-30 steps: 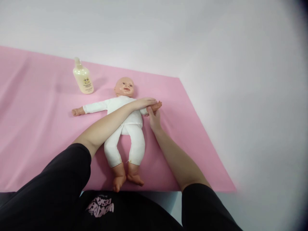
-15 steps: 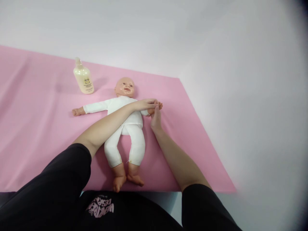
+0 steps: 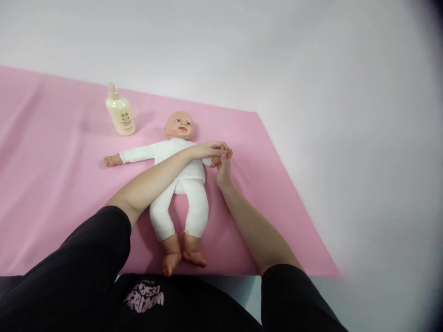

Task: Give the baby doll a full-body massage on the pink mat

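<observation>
A baby doll (image 3: 180,159) with a white cloth body lies face up, its head away from me and its feet near the table's front edge. Across its belly reaches my left arm, and my left hand (image 3: 211,150) is closed on the doll's hand (image 3: 229,153) at the right. From below, my right hand (image 3: 224,173) grips that same hand and wrist, its thumb pressed near the doll's fingers. Both my hands partly hide the doll's forearm. The doll's other arm (image 3: 138,154) is stretched out to the left, untouched.
A pump bottle (image 3: 121,113) of pale yellow liquid stands upright on the left, beyond the doll's outstretched arm. Pink cloth (image 3: 62,184) covers the table. The table's right edge slants down past my right arm, and a pale wall or floor lies beyond.
Hardly anything differs. The doll's hand and the tips of my fingers have shifted very slightly to the left; both hands keep their hold.
</observation>
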Demonstrator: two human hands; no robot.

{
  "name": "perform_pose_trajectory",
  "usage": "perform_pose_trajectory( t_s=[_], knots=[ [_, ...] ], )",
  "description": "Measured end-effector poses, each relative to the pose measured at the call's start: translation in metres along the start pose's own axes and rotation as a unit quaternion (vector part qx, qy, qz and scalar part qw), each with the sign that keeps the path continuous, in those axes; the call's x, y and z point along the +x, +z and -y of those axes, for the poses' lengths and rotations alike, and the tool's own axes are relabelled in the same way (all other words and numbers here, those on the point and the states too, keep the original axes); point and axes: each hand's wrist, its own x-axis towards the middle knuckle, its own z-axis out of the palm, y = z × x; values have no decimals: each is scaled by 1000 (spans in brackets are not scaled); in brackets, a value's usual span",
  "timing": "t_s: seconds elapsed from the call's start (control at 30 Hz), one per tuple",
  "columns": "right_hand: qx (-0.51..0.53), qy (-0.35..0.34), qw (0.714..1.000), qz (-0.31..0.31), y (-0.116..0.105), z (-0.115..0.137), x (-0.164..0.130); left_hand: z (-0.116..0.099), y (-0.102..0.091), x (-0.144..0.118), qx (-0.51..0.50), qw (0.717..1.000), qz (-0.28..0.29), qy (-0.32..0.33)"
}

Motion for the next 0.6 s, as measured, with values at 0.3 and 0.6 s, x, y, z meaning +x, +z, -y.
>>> perform_pose_trajectory(
  t_s=[0.3,0.6],
  knots=[
    [-12,14,1000,6,-1,0,0,7,-2,3,16,1000,3,17],
    [-6,37,999,-22,2,-3,5,12,-3,7,10,1000,7,4]
  ],
)
